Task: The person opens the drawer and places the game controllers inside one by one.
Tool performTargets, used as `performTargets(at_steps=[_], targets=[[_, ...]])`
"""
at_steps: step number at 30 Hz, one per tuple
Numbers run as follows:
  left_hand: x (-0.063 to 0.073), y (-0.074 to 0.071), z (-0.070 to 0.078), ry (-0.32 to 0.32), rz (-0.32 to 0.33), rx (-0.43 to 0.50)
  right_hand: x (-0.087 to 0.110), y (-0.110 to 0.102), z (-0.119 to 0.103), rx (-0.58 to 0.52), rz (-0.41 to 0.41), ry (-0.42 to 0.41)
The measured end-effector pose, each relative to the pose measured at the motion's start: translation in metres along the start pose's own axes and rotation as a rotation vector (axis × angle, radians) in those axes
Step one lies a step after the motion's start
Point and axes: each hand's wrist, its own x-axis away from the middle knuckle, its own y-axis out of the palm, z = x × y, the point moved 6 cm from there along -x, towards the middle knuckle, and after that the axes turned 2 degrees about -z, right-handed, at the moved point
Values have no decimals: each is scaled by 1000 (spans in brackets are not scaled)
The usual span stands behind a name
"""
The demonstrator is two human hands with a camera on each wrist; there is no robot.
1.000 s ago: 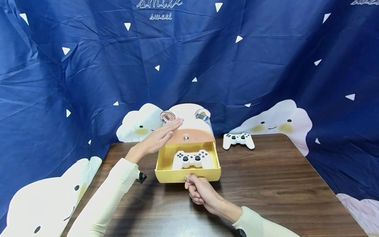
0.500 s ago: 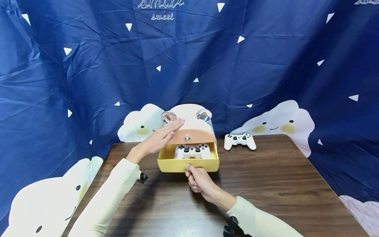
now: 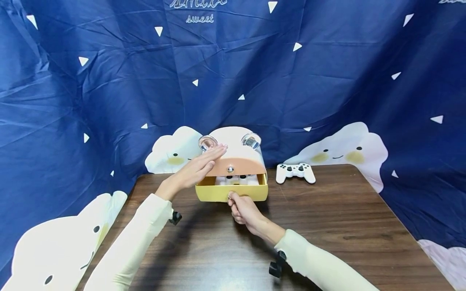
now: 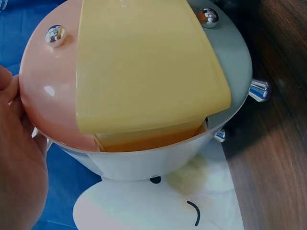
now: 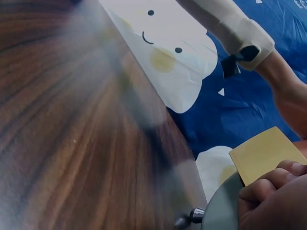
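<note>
I have the yellow drawer by its small knob: my right hand, in front of the cabinet, pinches it with the thumb over curled fingers. My left hand lies along the cabinet's upper left, flat, with straight fingers against the shell and nothing in its hold. The drawer stands partly out of the cabinet's front, below the orange front, which sits closed with its own silver knob. Inside the drawer lies a white game controller, half hidden under the cabinet's overhang, its two black sticks just showing. A second white controller rests on the table to the cabinet's right, a little apart from it. On top of the cabinet are two shiny rings, one at the left beside my fingers and one at the right. Below the drawer, the cabinet has a grey-green front with another silver knob. Behind the cabinet hangs a blue cloth printed with smiling clouds.
</note>
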Motion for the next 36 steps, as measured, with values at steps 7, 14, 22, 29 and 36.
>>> performTargets(at_steps=[7,14,22,29,36], targets=[[0,1,-2,-14,-4,4,-13,-6,-3,20,13,-18],[-1,1,-1,-6,-7,-17,-26,-11,-9,32,22,-39],[-1,0,1,4,-13,-28,-35,-15,-11,41,28,-45],[-1,0,1,-2,-16,-19,-37,-16,-10,38,9,-52],[-1,0,2,4,-15,-17,-34,-17,-9,36,10,-45]])
